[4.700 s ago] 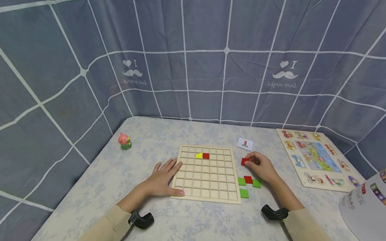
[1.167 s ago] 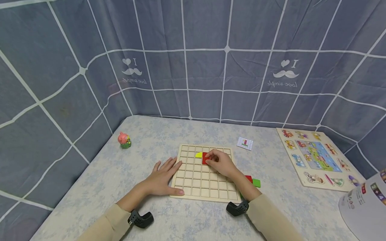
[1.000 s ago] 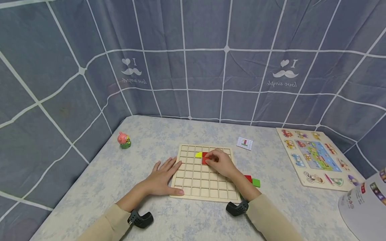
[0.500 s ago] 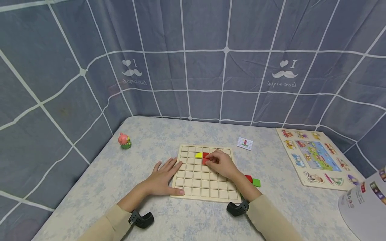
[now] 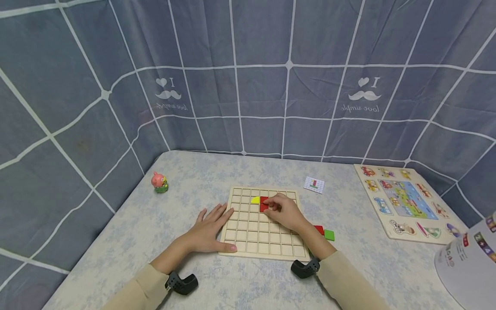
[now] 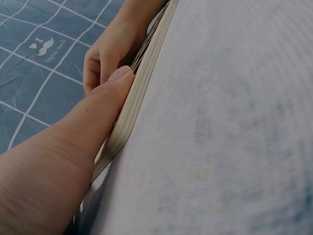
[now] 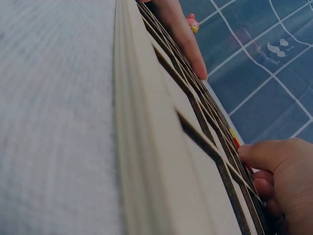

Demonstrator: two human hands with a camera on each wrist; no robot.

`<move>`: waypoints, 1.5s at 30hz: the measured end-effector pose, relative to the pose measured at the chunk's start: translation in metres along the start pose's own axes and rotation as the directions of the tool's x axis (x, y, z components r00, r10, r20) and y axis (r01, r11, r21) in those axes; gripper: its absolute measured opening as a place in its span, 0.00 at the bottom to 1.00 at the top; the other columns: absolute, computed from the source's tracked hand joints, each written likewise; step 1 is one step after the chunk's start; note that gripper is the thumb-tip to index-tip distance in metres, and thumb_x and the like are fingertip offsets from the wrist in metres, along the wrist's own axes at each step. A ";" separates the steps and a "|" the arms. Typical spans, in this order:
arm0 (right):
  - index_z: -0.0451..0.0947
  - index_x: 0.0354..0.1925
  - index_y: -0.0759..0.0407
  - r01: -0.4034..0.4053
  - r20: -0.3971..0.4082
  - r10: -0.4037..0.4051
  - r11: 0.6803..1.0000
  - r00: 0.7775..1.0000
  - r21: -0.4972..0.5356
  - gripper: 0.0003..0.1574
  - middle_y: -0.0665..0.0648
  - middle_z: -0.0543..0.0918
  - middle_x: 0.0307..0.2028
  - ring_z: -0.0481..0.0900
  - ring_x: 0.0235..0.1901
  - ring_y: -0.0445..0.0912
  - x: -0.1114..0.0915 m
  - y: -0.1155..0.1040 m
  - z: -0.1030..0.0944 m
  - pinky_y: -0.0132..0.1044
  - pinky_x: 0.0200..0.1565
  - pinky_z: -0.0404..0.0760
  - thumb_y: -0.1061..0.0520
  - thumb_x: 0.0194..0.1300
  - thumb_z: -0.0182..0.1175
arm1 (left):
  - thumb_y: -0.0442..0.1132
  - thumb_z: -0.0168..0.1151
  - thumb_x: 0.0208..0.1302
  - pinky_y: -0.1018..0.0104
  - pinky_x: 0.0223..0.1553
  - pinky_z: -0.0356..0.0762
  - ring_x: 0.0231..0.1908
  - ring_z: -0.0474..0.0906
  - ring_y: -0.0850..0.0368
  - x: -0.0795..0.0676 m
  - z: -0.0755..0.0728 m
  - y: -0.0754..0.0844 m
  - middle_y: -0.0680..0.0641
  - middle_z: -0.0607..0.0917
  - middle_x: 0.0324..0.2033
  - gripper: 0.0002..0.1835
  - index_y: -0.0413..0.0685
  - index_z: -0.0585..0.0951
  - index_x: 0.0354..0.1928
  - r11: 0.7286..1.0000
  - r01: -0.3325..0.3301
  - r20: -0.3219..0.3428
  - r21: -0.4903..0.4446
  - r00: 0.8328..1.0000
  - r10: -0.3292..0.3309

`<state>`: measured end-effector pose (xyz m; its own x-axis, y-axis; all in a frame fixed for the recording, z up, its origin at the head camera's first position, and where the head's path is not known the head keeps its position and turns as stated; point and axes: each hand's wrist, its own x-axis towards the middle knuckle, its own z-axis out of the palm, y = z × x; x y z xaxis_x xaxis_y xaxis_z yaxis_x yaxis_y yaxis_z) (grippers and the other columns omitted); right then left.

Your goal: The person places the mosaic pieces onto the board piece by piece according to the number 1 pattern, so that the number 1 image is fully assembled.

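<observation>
In the middle of the frame of the head view, the right hand (image 5: 285,212) has its fingers bent, and the gap between thumb and index finger is narrow: they pinch the lower red tile (image 5: 262,208), which lies on the wooden grid board (image 5: 253,237). Whether this tile sits fully down in its cell, I cannot tell. Directly above it is the upper red tile (image 5: 264,199), with the yellow piece (image 5: 255,200) at its left side. The right hand points to the upper left, palm downward, and its forearm crosses the lower right part of the board. The left hand (image 5: 209,230), left of centre, is spread wide and flat, its fingertips and thumb resting on the board's left and lower edges; the left wrist view shows this thumb on the rim. Right of the board, partly behind the right forearm, lies a loose red tile (image 5: 319,229), beside a green tile (image 5: 329,235).
</observation>
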<state>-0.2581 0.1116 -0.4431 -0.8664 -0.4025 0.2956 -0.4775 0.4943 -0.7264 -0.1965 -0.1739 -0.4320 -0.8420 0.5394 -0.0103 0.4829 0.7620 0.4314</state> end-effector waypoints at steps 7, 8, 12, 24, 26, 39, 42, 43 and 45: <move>0.84 0.46 0.60 -0.011 0.005 0.011 1.000 1.000 -0.002 0.13 0.48 0.76 0.33 0.71 0.32 0.42 0.000 0.000 0.000 0.36 0.36 0.73 0.59 0.62 0.68 | 0.71 0.64 0.52 0.33 0.66 0.33 0.74 0.39 0.42 -0.001 0.000 0.000 0.40 0.48 0.76 0.58 0.47 0.52 0.77 1.000 -0.004 0.001 -0.003 1.000 0.004; 0.84 0.46 0.60 -0.012 0.006 0.012 1.000 1.000 -0.002 0.13 0.48 0.75 0.33 0.71 0.32 0.42 -0.001 0.000 0.000 0.36 0.36 0.73 0.59 0.62 0.68 | 0.71 0.64 0.52 0.33 0.66 0.33 0.74 0.39 0.42 -0.001 0.000 0.000 0.40 0.48 0.76 0.58 0.47 0.52 0.77 1.000 -0.005 0.001 -0.004 1.000 0.005; 0.84 0.46 0.60 -0.013 0.007 0.013 1.000 1.000 0.002 0.12 0.48 0.75 0.33 0.71 0.32 0.42 -0.001 -0.001 0.000 0.36 0.37 0.73 0.59 0.63 0.67 | 0.71 0.64 0.52 0.33 0.66 0.33 0.74 0.39 0.42 -0.001 -0.001 0.001 0.40 0.48 0.76 0.59 0.47 0.52 0.77 1.000 -0.008 -0.001 -0.006 1.000 0.008; 0.84 0.45 0.60 -0.017 0.008 0.017 1.000 1.000 0.016 0.11 0.48 0.77 0.34 0.72 0.32 0.42 0.000 0.000 -0.001 0.35 0.37 0.74 0.60 0.63 0.67 | 0.71 0.63 0.52 0.32 0.65 0.33 0.74 0.39 0.42 -0.001 -0.001 0.000 0.40 0.48 0.76 0.59 0.47 0.52 0.77 1.000 -0.002 0.000 0.002 1.000 0.002; 0.84 0.45 0.61 -0.028 0.011 0.027 0.999 1.000 0.035 0.11 0.49 0.78 0.34 0.73 0.32 0.43 0.000 -0.001 -0.002 0.35 0.36 0.74 0.61 0.64 0.66 | 0.71 0.63 0.52 0.32 0.65 0.33 0.74 0.38 0.41 -0.001 0.000 -0.001 0.40 0.48 0.76 0.59 0.47 0.52 0.77 1.000 -0.005 0.001 0.004 1.000 0.005; 0.83 0.47 0.61 -0.073 0.059 0.067 0.992 0.996 0.105 0.11 0.52 0.80 0.37 0.76 0.34 0.45 -0.001 -0.006 -0.014 0.37 0.36 0.76 0.58 0.67 0.63 | 0.72 0.63 0.51 0.33 0.65 0.33 0.74 0.39 0.42 0.000 0.001 -0.001 0.40 0.48 0.76 0.59 0.47 0.52 0.77 1.000 -0.006 -0.004 0.009 1.000 0.006; 0.83 0.48 0.62 -0.073 0.062 0.067 0.992 0.996 0.107 0.13 0.52 0.81 0.37 0.76 0.34 0.45 -0.003 -0.005 -0.020 0.37 0.36 0.76 0.58 0.68 0.63 | 0.72 0.63 0.52 0.32 0.65 0.34 0.74 0.39 0.41 0.000 0.000 -0.001 0.39 0.48 0.75 0.59 0.46 0.53 0.77 1.000 -0.011 -0.006 0.010 1.000 0.011; 0.82 0.48 0.63 -0.072 0.060 0.066 0.992 0.996 0.104 0.13 0.53 0.81 0.37 0.76 0.34 0.45 -0.004 -0.005 -0.022 0.38 0.36 0.76 0.58 0.68 0.62 | 0.72 0.63 0.52 0.32 0.65 0.34 0.74 0.39 0.41 0.000 0.000 0.000 0.39 0.48 0.75 0.59 0.46 0.53 0.77 1.000 -0.010 -0.006 0.013 1.000 0.010; 0.82 0.48 0.63 -0.078 0.056 0.073 0.992 0.996 0.094 0.13 0.53 0.82 0.37 0.76 0.34 0.45 -0.005 -0.003 -0.025 0.38 0.36 0.76 0.58 0.68 0.63 | 0.71 0.63 0.52 0.32 0.65 0.35 0.74 0.40 0.41 0.000 0.000 0.000 0.39 0.49 0.75 0.59 0.46 0.53 0.77 1.000 -0.011 -0.006 0.016 1.000 0.011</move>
<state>-0.2560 0.1311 -0.4264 -0.8895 -0.4078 0.2062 -0.3922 0.4496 -0.8025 -0.1964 -0.1742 -0.4318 -0.8381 0.5454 0.0003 0.4958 0.7616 0.4174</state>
